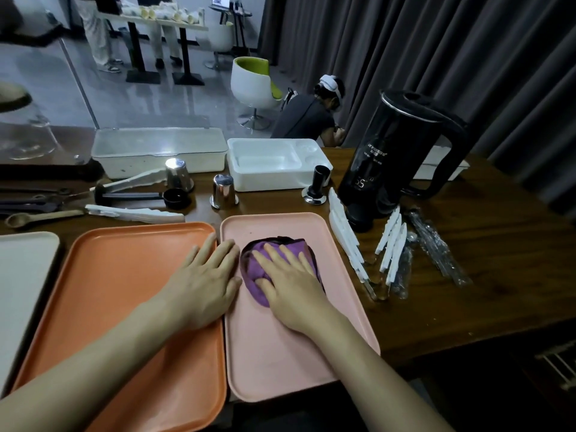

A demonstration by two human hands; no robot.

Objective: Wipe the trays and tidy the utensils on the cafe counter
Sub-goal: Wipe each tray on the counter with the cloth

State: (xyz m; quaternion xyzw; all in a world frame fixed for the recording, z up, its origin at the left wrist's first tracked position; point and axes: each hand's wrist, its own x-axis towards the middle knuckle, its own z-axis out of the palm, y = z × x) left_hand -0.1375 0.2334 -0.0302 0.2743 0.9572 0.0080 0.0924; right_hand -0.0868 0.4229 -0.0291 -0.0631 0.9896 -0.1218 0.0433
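The right hand (293,285) is pressing down flat, fingers straight and slightly spread, on a purple cloth (251,272). The cloth is lying bunched on the far half of the pink tray (280,353). The left hand (202,285) is lying open, palm down, holding nothing. It is spanning the seam between the orange tray (109,291) and the pink tray, with its fingertips reaching the pink tray's left rim.

Step in hand, as judged: the pink tray is being wiped, with the left hand probably bracing it against sliding on the counter (483,275).

Next move, as judged: the cloth is covering only a small patch, so the stroke is calling for even pressure and for sweeps along the tray's length toward the near edge and the right rim. Whether the orange tray and the white tray (25,275) at the left edge are already wiped cannot be told.

Right of the pink tray, wrapped cutlery (394,247) is lying scattered beside a black kettle (389,157). Beyond the trays, white tongs (137,215), a wooden spoon (37,219), a black scoop (149,196), metal cups (178,176) and a tamper (318,187) are lying loose. Behind them are standing a lidded white box (159,148) and a white compartment holder (268,182). The tidying appears not yet begun.
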